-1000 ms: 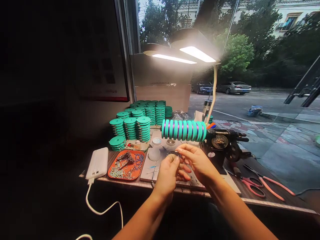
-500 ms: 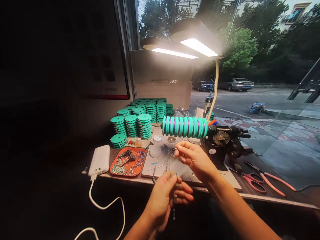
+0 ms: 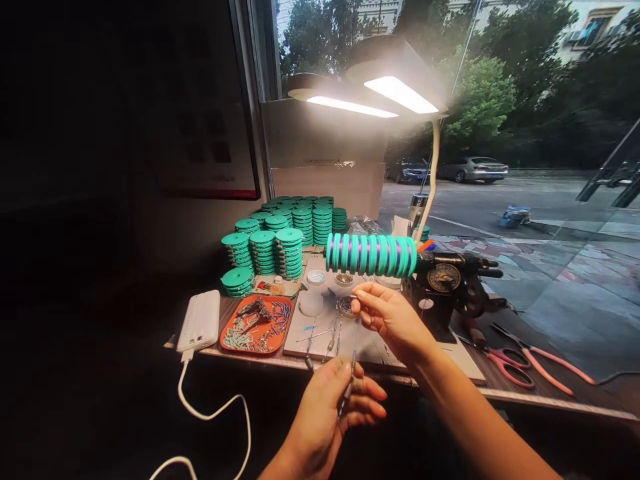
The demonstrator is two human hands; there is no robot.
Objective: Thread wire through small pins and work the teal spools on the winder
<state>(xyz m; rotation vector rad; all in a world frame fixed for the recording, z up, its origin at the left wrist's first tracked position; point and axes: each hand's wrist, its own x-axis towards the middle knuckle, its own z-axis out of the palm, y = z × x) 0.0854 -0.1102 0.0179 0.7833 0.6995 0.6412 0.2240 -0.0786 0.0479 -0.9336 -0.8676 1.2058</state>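
My left hand [image 3: 327,397] is below the table's front edge, thumb and forefinger pinched on a thin dark rod-like piece [image 3: 346,395] with a ribbed upper end. Its other fingers are spread behind the piece. Higher up, over the work board [image 3: 367,340], my right hand [image 3: 387,313] has thumb and forefinger pressed together. A small pale tip shows there, too fine to name. Just above that hand, a row of teal foam line spools [image 3: 370,255] with purple bands sits on the shaft of a black winding machine [image 3: 443,277].
Stacks of teal spools [image 3: 289,253] stand at the back left. An orange tray [image 3: 225,343] holds small parts, beside a white power bank [image 3: 200,320] with a cable. Small round dishes [image 3: 311,303] are on the board. Red-handled scissors [image 3: 510,369] and pliers [image 3: 550,367] lie right, under a lamp [image 3: 435,160].
The dark piece in my left hand has swung from hanging below the fingers to slanting upward, its ribbed end now above the thumb. My right hand has barely moved.
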